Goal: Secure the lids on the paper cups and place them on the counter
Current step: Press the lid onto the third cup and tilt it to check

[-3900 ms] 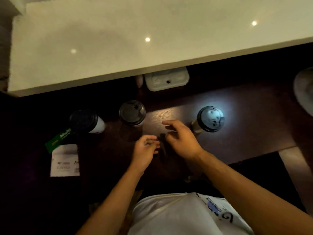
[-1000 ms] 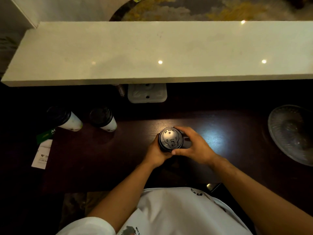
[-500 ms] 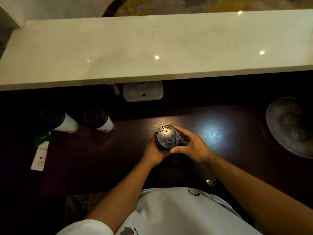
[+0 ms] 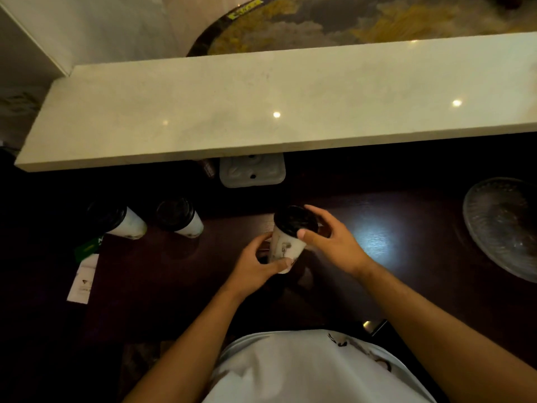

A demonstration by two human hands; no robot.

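Observation:
A white paper cup (image 4: pixel 286 245) with a black lid (image 4: pixel 295 221) is tilted away from me over the dark wooden table (image 4: pixel 406 257). My left hand (image 4: pixel 255 267) grips its lower body. My right hand (image 4: pixel 331 239) curls around the lid's rim, thumb on the near edge. Two more lidded white cups (image 4: pixel 116 221) (image 4: pixel 180 218) stand on the table at the left. The pale stone counter (image 4: pixel 290 103) runs across the view beyond the table.
A white moulded tray (image 4: pixel 252 171) sits under the counter's edge. A clear glass dish (image 4: pixel 505 225) lies at the right. A green card (image 4: pixel 87 248) and a white paper slip (image 4: pixel 82 279) lie at the left edge of the table.
The cup has tipped away from me, so its white side shows instead of the lid's top. My left hand has slid down to the cup's base. My right hand stays on the lid.

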